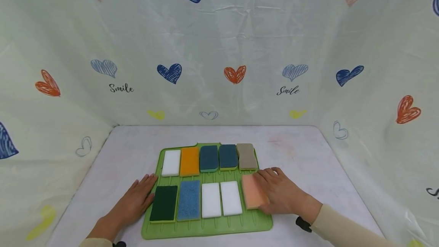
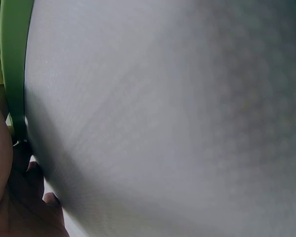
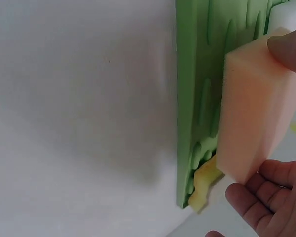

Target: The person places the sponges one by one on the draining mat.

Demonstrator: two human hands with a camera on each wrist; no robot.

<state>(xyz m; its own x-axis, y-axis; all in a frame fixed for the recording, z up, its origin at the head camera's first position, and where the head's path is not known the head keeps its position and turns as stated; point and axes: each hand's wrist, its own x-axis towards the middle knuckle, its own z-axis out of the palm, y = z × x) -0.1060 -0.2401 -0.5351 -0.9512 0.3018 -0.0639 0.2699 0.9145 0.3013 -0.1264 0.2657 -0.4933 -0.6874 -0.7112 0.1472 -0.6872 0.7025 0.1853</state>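
Peach sponge [image 1: 253, 191] at the near right of the green mat [image 1: 205, 228], tilted, pinched by the right hand [image 1: 282, 193] between thumb and fingers [image 3: 259, 207]. Just left of it, two white sponges [image 1: 221, 199], then a blue sponge [image 1: 189, 200] and a dark green sponge [image 1: 164, 203]. Along the far row: white, orange, two teal and a beige sponge [image 1: 246, 156]. Left hand [image 1: 135, 201] flat, fingers straight, on the white table [image 1: 113, 170] touching the mat's left edge, gripping nothing.
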